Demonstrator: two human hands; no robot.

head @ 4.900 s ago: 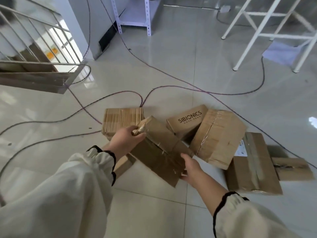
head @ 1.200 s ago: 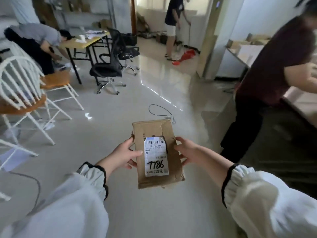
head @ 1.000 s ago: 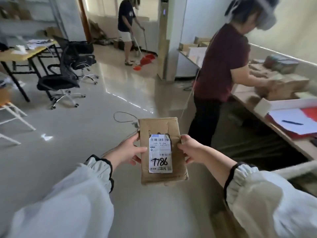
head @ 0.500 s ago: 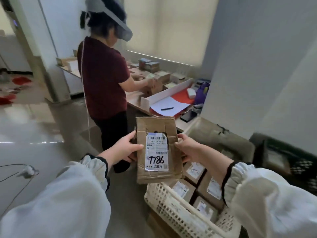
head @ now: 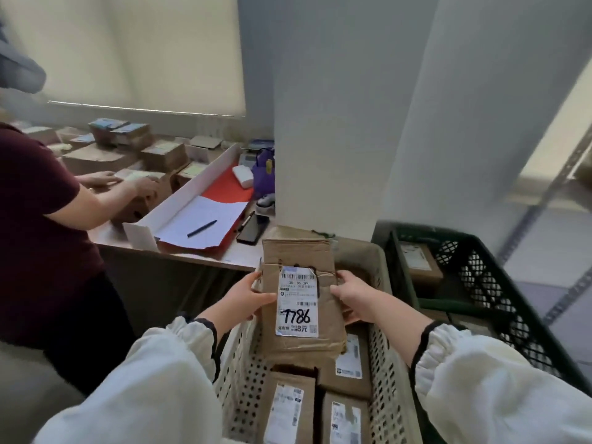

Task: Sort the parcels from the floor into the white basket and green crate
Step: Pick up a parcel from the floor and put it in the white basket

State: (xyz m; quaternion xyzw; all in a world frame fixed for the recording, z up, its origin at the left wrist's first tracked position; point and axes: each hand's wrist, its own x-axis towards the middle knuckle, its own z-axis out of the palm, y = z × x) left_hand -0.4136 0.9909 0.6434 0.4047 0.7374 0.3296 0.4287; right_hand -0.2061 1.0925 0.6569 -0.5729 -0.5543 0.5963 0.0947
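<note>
Both hands hold a flat brown cardboard parcel (head: 301, 302) with a white label marked 7786, face up, above the white basket (head: 242, 373). My left hand (head: 248, 299) grips its left edge and my right hand (head: 352, 298) its right edge. The white perforated basket below holds several labelled brown parcels (head: 290, 408). To the right stands the dark green crate (head: 493, 299) with one brown parcel (head: 418, 262) inside.
A person in a dark red shirt (head: 38, 213) stands at left, handling boxes on a desk (head: 179, 248). The desk carries a white tray, red folder with paper and pen (head: 201, 228), a phone (head: 253, 230). A white pillar (head: 336, 123) rises behind the basket.
My view has swung right from the open floor to the desk corner. The parcel, still held in both hands, now hovers over the white basket, and the green crate has come fully into sight.
</note>
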